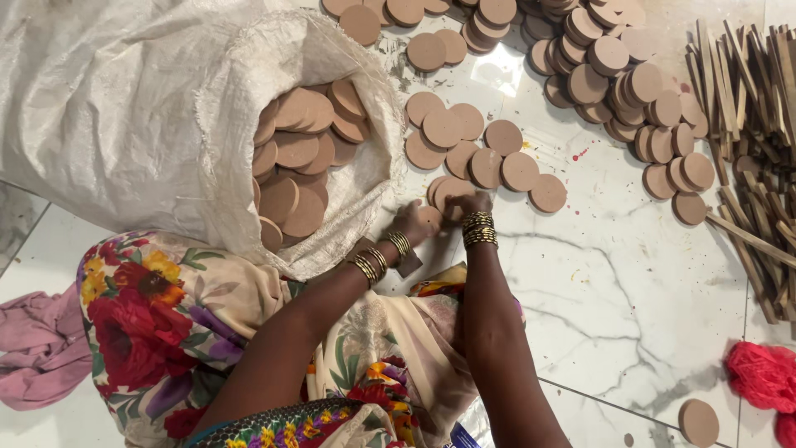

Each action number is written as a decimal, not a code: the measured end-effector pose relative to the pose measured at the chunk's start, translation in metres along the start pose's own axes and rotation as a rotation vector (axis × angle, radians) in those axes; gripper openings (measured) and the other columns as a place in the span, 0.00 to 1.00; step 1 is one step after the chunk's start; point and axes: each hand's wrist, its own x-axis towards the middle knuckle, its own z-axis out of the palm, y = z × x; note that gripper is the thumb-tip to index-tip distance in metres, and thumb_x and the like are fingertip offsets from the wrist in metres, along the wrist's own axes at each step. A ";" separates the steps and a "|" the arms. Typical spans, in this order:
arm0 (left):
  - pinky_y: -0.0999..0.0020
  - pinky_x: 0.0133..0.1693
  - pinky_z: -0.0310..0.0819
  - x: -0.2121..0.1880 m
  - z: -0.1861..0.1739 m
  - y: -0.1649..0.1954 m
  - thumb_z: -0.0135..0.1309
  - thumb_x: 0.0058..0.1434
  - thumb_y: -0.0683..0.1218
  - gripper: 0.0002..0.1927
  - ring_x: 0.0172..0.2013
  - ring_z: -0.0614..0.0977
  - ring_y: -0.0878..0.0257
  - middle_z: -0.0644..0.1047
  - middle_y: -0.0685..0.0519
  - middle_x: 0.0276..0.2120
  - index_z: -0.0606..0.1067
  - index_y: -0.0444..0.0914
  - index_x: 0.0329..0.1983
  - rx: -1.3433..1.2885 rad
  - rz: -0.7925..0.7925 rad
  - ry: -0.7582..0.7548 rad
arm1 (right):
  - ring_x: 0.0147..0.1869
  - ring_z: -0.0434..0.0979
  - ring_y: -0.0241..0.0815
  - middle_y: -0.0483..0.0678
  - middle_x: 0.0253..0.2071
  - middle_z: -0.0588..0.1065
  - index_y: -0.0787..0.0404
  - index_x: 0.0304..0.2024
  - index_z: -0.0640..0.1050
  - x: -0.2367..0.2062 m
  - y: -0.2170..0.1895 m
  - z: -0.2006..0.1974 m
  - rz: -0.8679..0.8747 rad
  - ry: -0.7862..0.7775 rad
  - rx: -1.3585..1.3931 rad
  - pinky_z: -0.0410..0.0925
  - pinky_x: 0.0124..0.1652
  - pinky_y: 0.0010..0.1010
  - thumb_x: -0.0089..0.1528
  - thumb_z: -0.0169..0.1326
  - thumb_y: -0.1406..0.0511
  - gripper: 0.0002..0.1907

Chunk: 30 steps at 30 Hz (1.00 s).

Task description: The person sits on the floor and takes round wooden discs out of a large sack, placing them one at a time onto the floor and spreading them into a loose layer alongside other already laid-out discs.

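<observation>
White marble floor (630,282) bears both hands, left (412,222) and right (469,203), reaching forward, fingers closed on brown discs (448,192).

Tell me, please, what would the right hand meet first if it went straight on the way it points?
Most likely the loose round brown discs on the marble floor, directly beyond the right hand; it already rests at their near edge.
</observation>
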 end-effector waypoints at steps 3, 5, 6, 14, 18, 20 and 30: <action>0.51 0.64 0.64 -0.020 0.009 0.005 0.63 0.59 0.53 0.47 0.67 0.62 0.43 0.58 0.39 0.68 0.51 0.42 0.75 0.365 0.054 0.006 | 0.59 0.73 0.60 0.64 0.56 0.71 0.65 0.57 0.74 -0.001 -0.005 0.004 -0.029 0.039 -0.181 0.67 0.58 0.43 0.38 0.80 0.50 0.51; 0.52 0.63 0.66 -0.024 0.008 0.005 0.64 0.58 0.54 0.48 0.66 0.62 0.44 0.59 0.41 0.68 0.51 0.42 0.75 0.482 0.119 0.047 | 0.57 0.73 0.60 0.64 0.54 0.71 0.65 0.57 0.72 0.002 -0.009 0.008 -0.111 0.039 -0.129 0.69 0.55 0.43 0.37 0.81 0.53 0.51; 0.52 0.63 0.66 -0.025 0.005 0.003 0.65 0.57 0.55 0.49 0.65 0.63 0.44 0.60 0.42 0.67 0.50 0.42 0.74 0.488 0.144 0.055 | 0.55 0.76 0.57 0.62 0.52 0.74 0.67 0.56 0.70 0.003 -0.010 0.010 -0.184 0.022 -0.003 0.71 0.52 0.41 0.36 0.81 0.57 0.51; 0.56 0.48 0.80 0.003 -0.027 -0.024 0.63 0.55 0.63 0.51 0.56 0.80 0.45 0.73 0.38 0.60 0.54 0.50 0.78 -0.230 -0.049 -0.140 | 0.47 0.82 0.49 0.59 0.47 0.78 0.68 0.54 0.70 0.015 -0.019 0.013 -0.317 -0.007 0.617 0.78 0.42 0.37 0.50 0.70 0.67 0.33; 0.45 0.48 0.83 0.009 -0.053 -0.029 0.63 0.55 0.60 0.45 0.55 0.79 0.50 0.71 0.47 0.58 0.60 0.48 0.74 -1.107 -0.050 -0.187 | 0.49 0.80 0.44 0.54 0.48 0.77 0.64 0.57 0.72 0.012 -0.019 -0.004 -0.233 -0.166 0.923 0.77 0.41 0.37 0.58 0.60 0.65 0.25; 0.39 0.51 0.82 0.012 -0.061 -0.025 0.64 0.56 0.58 0.44 0.56 0.77 0.57 0.70 0.57 0.59 0.61 0.45 0.74 -1.246 -0.026 -0.223 | 0.51 0.79 0.41 0.50 0.51 0.76 0.62 0.60 0.72 0.003 -0.024 0.001 -0.408 -0.219 0.708 0.77 0.43 0.35 0.64 0.56 0.61 0.23; 0.36 0.55 0.70 -0.008 -0.156 -0.038 0.65 0.57 0.54 0.42 0.61 0.69 0.50 0.67 0.51 0.63 0.62 0.38 0.71 -1.297 0.014 0.291 | 0.45 0.77 0.36 0.43 0.45 0.74 0.56 0.60 0.77 0.019 -0.010 0.026 -0.395 -0.422 0.610 0.75 0.40 0.33 0.67 0.53 0.57 0.20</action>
